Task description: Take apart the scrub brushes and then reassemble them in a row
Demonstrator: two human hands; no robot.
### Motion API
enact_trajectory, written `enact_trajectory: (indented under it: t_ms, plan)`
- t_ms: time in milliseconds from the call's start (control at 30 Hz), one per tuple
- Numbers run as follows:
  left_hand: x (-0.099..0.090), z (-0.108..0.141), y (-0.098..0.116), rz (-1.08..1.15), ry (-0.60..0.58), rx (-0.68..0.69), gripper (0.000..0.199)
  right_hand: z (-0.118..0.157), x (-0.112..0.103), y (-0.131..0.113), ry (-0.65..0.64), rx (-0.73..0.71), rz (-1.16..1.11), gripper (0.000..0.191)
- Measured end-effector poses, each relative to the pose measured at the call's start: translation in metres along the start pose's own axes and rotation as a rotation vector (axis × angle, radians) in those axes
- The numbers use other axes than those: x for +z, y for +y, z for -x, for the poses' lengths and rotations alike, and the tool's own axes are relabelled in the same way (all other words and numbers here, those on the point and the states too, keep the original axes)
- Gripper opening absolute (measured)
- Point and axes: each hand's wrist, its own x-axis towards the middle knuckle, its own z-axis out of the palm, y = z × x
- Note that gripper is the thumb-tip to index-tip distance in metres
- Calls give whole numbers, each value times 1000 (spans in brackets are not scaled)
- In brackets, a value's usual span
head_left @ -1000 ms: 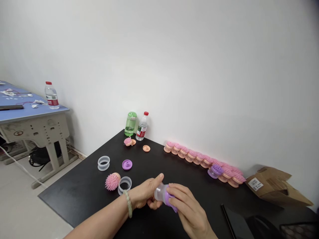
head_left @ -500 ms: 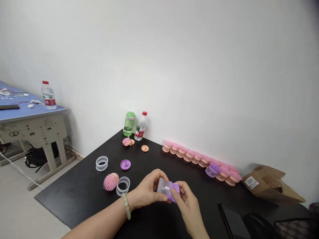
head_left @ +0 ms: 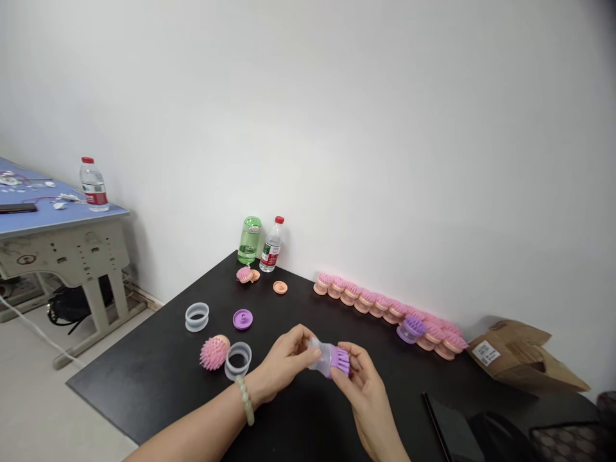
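Between my hands, above the black table, is a purple bristle brush head (head_left: 339, 361) joined to a translucent ring-shaped body (head_left: 321, 358), bristles facing right. My left hand (head_left: 287, 359), with a beaded bracelet at the wrist, grips the translucent end. Around the purple end my right hand (head_left: 360, 382) closes with thumb and fingers. To the left lie a pink bristle brush head (head_left: 215, 352), a translucent ring (head_left: 247, 351) beside it, another translucent ring (head_left: 197, 329) and a purple disc (head_left: 242, 319) with a central knob.
Along the wall runs a row of pink brushes (head_left: 366, 299), with one purple brush (head_left: 411, 329) in front. A green bottle (head_left: 249, 242) and a water bottle (head_left: 271, 247) stand at the back. An orange disc (head_left: 280, 287) lies nearby. On the right is a cardboard box (head_left: 524, 356).
The purple brush piece has turned slightly and shifted a little to the right. My left thumb has moved up onto the translucent part, and my right fingers have slid along the purple bristle end.
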Motion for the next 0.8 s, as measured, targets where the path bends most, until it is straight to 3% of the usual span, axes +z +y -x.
enact_trajectory:
  t_ms: [200, 300, 400, 467, 700, 800]
  plan:
    - [0, 4, 5, -376, -44, 262, 38, -3, -2, 3, 44, 41, 19, 57]
    - [1, 4, 5, -371, -30, 152, 47, -4, -2, 7, 64, 29, 50, 60]
    - [0, 2, 4, -334, 9, 20, 28, -5, -4, 14, 55, 7, 75, 61]
    - [-1, 1, 4, -350, 22, 4, 19, -5, -5, 16, 43, 1, 81, 61]
    - [5, 6, 5, -686, 55, 220, 52, -2, 1, 5, 41, 37, 62, 63]
    - [5, 8, 5, -668, 39, 183, 69, -2, 1, 2, 63, 23, 59, 63]
